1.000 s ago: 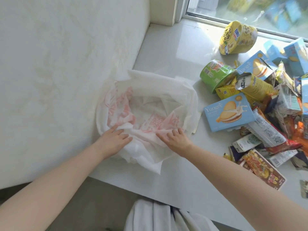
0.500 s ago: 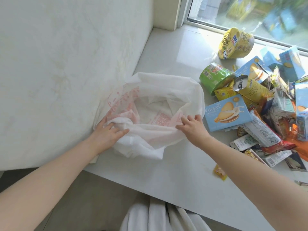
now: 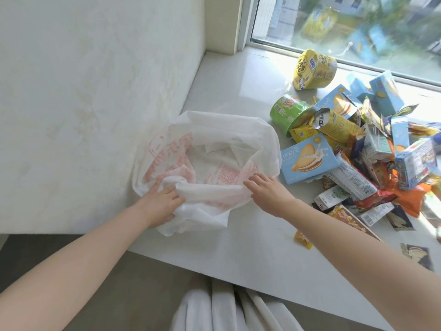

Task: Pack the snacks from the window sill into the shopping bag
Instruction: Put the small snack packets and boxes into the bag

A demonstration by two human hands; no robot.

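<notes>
A white shopping bag (image 3: 222, 130) with red print lies on the window sill (image 3: 238, 84) beside the left wall, its mouth spread wide and nothing inside. My left hand (image 3: 161, 201) grips the bag's near rim at the left, fingers bunched in the fabric. My right hand (image 3: 269, 192) holds the near rim at the right. A heap of snacks lies to the right: a light blue biscuit box (image 3: 310, 161) closest to the bag, a green cup (image 3: 287, 112), a yellow cup (image 3: 315, 69), and several more boxes and packets.
The wall (image 3: 95, 91) rises directly left of the bag. The window glass (image 3: 358, 22) bounds the sill at the back. A small yellow packet (image 3: 303, 238) lies alone near the sill's front edge. White fabric (image 3: 226, 309) hangs below the edge.
Both hands shifted along the bag's near rim and pulled it apart, so the mouth stands wider. The camera view has swung slightly, showing more of the snack heap.
</notes>
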